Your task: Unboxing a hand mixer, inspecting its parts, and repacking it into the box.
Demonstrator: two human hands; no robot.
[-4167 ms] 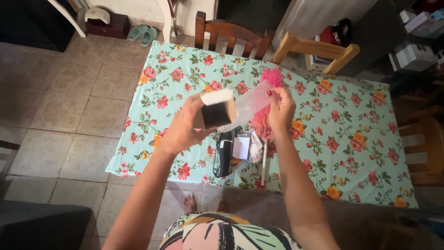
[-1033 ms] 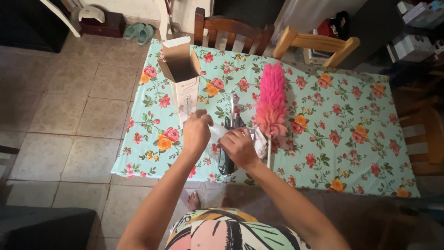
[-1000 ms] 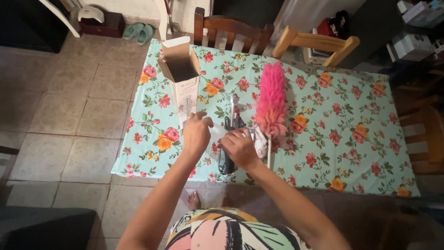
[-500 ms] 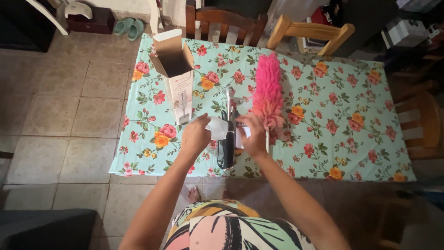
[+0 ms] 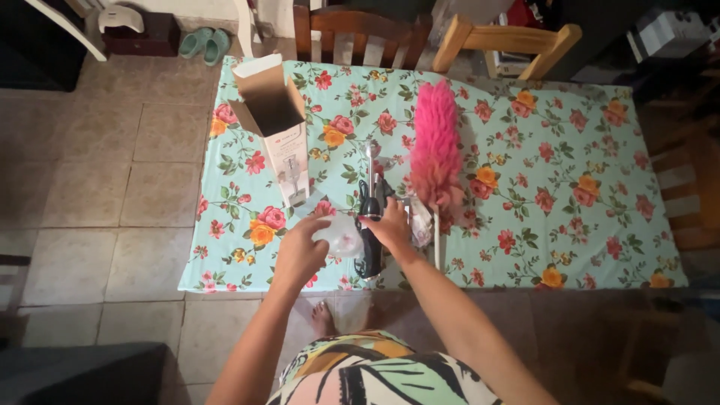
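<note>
My left hand [image 5: 300,251] holds a crumpled clear plastic bag [image 5: 341,236] just above the near edge of the floral tablecloth [image 5: 540,195]. My right hand [image 5: 391,225] is beside it, fingers curled on the upper part of a black hand blender [image 5: 367,251] that lies on the cloth, its metal shaft [image 5: 370,154] pointing away from me. An open white cardboard box [image 5: 274,112] lies on its side to the left, its mouth facing the far edge. A pink feather duster [image 5: 435,150] lies to the right of the blender, with small wrapped parts [image 5: 420,221] near its handle.
Two wooden chairs [image 5: 360,30] [image 5: 510,45] stand at the table's far side, and another chair [image 5: 686,195] at the right. The tiled floor [image 5: 97,187] lies to the left, with slippers [image 5: 202,41] by the wall. My bare foot [image 5: 322,319] shows under the table edge.
The box I held up earlier now lies on the table. Both hands have come down to the near edge, onto the plastic bag and the blender.
</note>
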